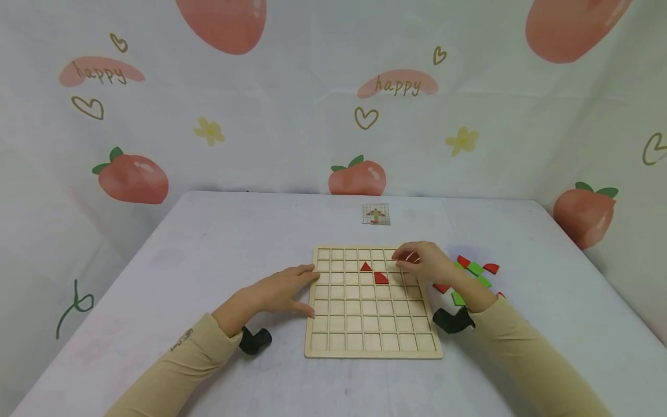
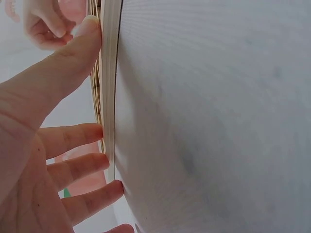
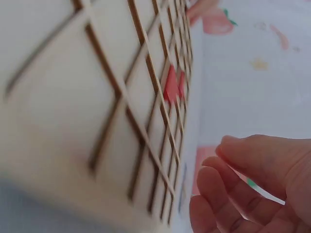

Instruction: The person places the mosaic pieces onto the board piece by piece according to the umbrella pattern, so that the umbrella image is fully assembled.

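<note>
A square wooden grid board [image 1: 352, 307] lies on the table. On it sit a red triangle piece [image 1: 366, 267] and a red quarter-round piece [image 1: 381, 278]. My left hand [image 1: 276, 291] rests at the board's left edge, its thumb and fingers spread along the side; the left wrist view shows the fingertips touching the rim [image 2: 111, 73]. Over the board's upper right corner hovers my right hand [image 1: 429, 266], fingers bent and thumb near the index finger. In the right wrist view, no piece shows between those fingertips [image 3: 224, 143].
Right of the board lie several loose red and green pieces [image 1: 475, 268], partly hidden by the right forearm. A small pattern card [image 1: 376, 214] with a coloured figure on a grid lies beyond the board. Behind the table hangs a printed cloth [image 1: 292, 116].
</note>
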The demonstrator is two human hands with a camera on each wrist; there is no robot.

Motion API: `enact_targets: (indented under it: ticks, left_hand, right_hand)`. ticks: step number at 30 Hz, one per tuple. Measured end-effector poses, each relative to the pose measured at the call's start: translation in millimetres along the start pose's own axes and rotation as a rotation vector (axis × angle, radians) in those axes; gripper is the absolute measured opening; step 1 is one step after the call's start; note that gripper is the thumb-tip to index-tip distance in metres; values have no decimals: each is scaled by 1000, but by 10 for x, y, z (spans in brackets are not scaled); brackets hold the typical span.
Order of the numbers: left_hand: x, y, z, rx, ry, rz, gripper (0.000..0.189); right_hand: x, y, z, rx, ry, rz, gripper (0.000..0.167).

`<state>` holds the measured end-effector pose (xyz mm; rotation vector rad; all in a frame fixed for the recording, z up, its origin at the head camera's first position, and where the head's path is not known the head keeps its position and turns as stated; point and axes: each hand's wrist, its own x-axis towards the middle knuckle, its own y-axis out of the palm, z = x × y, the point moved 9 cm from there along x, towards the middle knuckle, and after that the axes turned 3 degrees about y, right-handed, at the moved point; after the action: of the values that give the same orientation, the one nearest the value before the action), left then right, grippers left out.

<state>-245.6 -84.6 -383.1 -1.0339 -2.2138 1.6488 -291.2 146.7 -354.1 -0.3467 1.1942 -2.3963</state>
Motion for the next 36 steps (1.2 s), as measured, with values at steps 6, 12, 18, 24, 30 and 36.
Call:
enact_targets:
  ticks: [6, 12, 18, 24, 30, 36]
  left_hand:
    - [7, 8, 10, 2, -1, 0, 83]
    - [14, 11, 15, 4, 0, -3, 83]
    - [17, 16, 29, 1, -4, -5, 82]
    - [22, 25, 35, 8, 3, -8, 82]
    - [21, 29, 36, 8, -1, -5, 82]
    - [22, 24, 37, 9, -5, -6, 83]
  right_hand:
    - [-198, -174, -226, -13, 102, 43, 18]
    - [-415, -224, -402, 0, 144, 135, 22]
    - [-555, -195, -511, 27, 139, 191, 26]
    - [-596, -178, -522, 25, 134, 196, 25]
    - [-583, -145, -511, -11, 103, 188, 19]
    - [-568, -142, -504, -54, 92, 163, 19]
